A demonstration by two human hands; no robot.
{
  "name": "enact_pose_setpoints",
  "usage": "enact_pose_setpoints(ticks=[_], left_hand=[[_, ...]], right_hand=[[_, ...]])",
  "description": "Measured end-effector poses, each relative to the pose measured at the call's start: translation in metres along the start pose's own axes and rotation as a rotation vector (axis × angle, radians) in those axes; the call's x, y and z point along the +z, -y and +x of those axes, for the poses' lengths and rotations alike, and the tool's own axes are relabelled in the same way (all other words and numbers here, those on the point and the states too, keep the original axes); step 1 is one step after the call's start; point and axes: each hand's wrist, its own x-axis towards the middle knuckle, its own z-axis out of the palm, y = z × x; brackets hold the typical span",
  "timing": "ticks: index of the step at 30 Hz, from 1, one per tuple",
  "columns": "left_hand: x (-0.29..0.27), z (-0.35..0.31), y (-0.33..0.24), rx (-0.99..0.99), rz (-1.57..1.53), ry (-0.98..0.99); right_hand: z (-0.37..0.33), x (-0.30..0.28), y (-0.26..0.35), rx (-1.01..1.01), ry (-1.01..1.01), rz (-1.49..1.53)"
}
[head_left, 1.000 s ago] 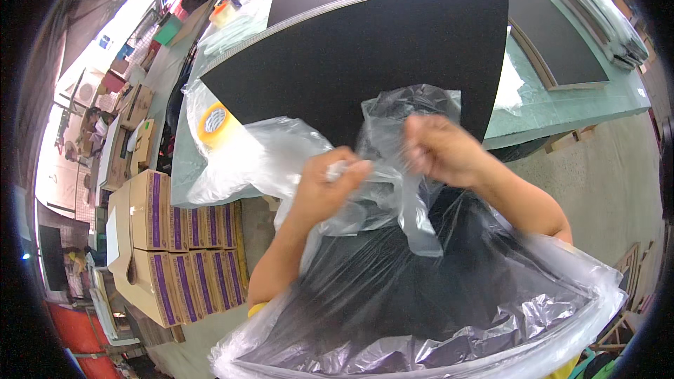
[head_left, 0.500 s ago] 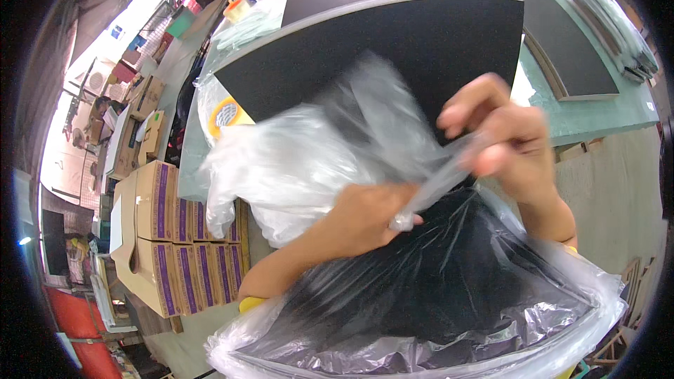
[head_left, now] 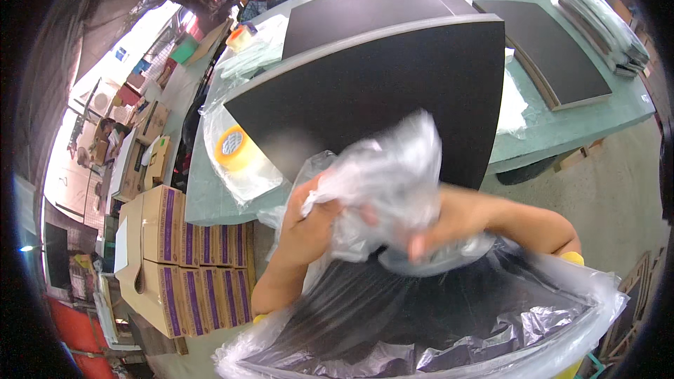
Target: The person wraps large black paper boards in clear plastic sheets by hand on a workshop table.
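Bunched up in front of me is the loose end of a clear plastic bag (head_left: 393, 161). My left hand (head_left: 309, 224) is closed on its crumpled film at the left. From the right, my right hand (head_left: 449, 221) grips the same bunch; it is smeared by motion, and its fingers are partly hidden behind the film. Lower down, the bag's film stretches over something black (head_left: 421, 316) close to my body, with wrinkled edges along the bottom. Just beyond my hands a black panel (head_left: 393, 91) with a pale edge stands tilted at the table.
The green table (head_left: 576, 130) carries more black panels (head_left: 554, 56), a yellow tape roll (head_left: 233, 146) at the left and a stack of wrapped sheets (head_left: 604, 24) at the far right. Cardboard boxes (head_left: 165, 238) are stacked at the left below the table.
The strand of film stretched between my hands is now a crumpled bunch. My left hand has moved left, my right hand lower and left. The view has shifted slightly.
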Motion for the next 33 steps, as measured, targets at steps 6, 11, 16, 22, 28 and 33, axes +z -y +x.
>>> enact_pose_setpoints(ticks=[6, 11, 16, 22, 28, 33], left_hand=[[-0.036, 0.004, -0.013, 0.106, 0.315, 0.693], [-0.047, -0.001, -0.029, 0.14, -0.197, 0.856], [-0.019, -0.005, -0.027, -0.282, 1.394, 0.856], [-0.09, 0.008, -0.003, -0.203, 2.1, 0.223], [0.012, -0.049, -0.044, 0.594, 1.275, 0.911], [-0.044, -0.017, -0.019, -0.229, 1.743, 0.474]], right_hand=[[-0.018, -0.014, 0.022, -0.113, 0.351, 0.343], [-0.02, -0.008, 0.001, 0.173, 0.613, -0.932], [-0.056, -0.059, 0.012, 0.348, -0.093, -1.541], [-0.062, 0.013, 0.086, 0.25, 0.85, -1.091], [-0.085, -0.104, 0.038, 0.503, -0.402, -1.915], [-0.055, -0.081, 0.046, -0.03, -0.466, -2.02]])
